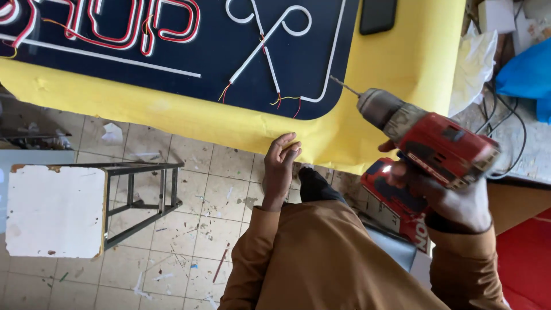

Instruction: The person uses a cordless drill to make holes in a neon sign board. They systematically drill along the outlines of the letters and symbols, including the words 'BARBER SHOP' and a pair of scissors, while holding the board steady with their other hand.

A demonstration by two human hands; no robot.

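- The red cordless drill [427,143] is gripped by the right hand [453,201], fingers wrapped tight round its handle; the bit is aimed toward 10 o'clock at the dark sign panel [258,69], near the white tubing [270,34].
- The left hand [280,163] is pressed, fingers together, against the yellow table edge [189,117] at 6 o'clock of the panel, probably as a brace.
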